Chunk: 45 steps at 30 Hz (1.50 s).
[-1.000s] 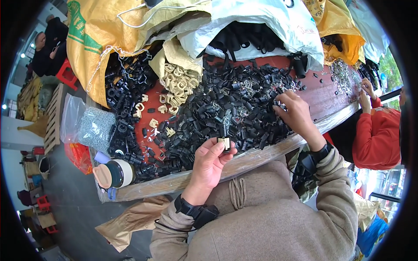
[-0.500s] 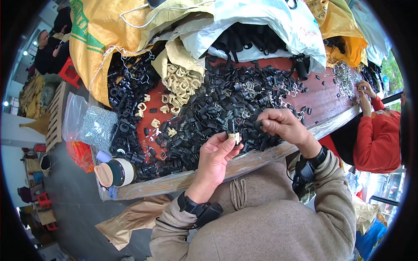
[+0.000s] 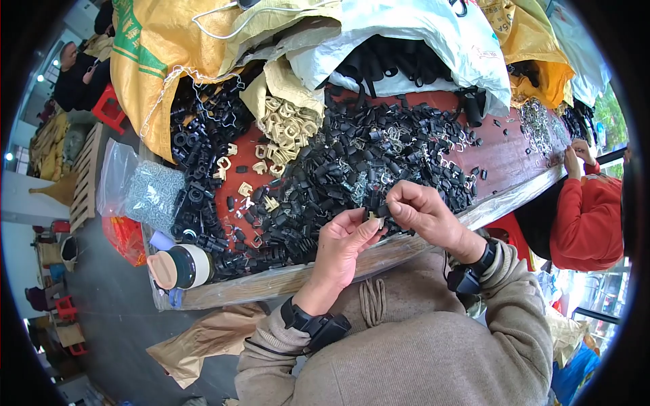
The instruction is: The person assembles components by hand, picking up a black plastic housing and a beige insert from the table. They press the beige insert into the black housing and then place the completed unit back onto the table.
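Between the thumb and fingers of my left hand (image 3: 344, 245) is a small cream plastic part (image 3: 378, 220), mostly covered by the fingertips. My right hand (image 3: 428, 215) is closed in a pinch right beside it, with a small black piece (image 3: 384, 210) at its fingertips. The two parts meet or nearly meet; the fingers hide the exact contact. Beyond both hands spreads a heap of small black plastic pieces (image 3: 352, 149) mixed with metal wire clips. More cream plastic parts (image 3: 288, 125) spill from a yellowish sack at the back.
Black ring-shaped fittings (image 3: 193, 196) lie at the left, near a clear bag of small screws (image 3: 156, 193). A lidded jar (image 3: 183, 266) stands on the near left corner. Open woven sacks (image 3: 406, 34) line the back. At the right, a person in red (image 3: 586, 220) works at the same table.
My right hand has come left and slightly down, bringing the black piece to the cream part. My left hand has turned slightly, so less of the cream part shows.
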{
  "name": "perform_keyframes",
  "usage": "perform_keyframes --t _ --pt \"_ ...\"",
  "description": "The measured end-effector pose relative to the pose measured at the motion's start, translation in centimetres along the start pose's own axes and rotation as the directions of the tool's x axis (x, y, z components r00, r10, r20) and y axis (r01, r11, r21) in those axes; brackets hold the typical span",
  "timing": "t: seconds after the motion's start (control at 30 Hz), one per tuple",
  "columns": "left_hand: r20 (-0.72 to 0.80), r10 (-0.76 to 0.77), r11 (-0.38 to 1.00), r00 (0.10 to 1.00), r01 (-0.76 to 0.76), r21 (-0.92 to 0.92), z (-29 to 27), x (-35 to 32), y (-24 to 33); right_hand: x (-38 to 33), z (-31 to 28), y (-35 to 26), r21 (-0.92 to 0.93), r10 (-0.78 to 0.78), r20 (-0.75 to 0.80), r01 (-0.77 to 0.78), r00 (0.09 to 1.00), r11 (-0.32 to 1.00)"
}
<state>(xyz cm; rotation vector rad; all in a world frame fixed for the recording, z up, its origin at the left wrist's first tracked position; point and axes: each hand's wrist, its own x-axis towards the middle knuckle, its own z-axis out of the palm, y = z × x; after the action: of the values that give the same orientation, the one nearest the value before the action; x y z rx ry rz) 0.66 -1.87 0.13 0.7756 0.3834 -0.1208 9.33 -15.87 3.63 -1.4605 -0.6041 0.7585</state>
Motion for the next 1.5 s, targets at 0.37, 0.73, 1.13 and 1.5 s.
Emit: perform_keyframes --t 0.37,0.73,1.13,1.5 --pt "-0.039 0.026 0.997 0.999 -0.029 -0.070 0.2 0.0 0.1 -0.8 0.1 0.6 -0.277 -0.109 0.007 0.106 0.994 0.955" --pt "0.009 0.001 0.995 1.000 0.000 -0.095 -0.1 0.0 -0.4 -1.1 1.1 0.2 -0.467 -0.213 -0.153 0.120 0.965 0.876" --pt "0.098 -0.117 0.993 0.988 0.116 0.022 1.1 -0.6 -0.3 -1.4 -0.7 1.1 -0.786 -0.675 0.125 0.488 0.727 0.380" --pt "0.183 0.004 0.990 0.983 -0.029 0.137 -1.2 0.1 -0.1 0.8 -11.4 0.7 -0.988 -0.794 -0.126 -0.007 0.595 0.151"
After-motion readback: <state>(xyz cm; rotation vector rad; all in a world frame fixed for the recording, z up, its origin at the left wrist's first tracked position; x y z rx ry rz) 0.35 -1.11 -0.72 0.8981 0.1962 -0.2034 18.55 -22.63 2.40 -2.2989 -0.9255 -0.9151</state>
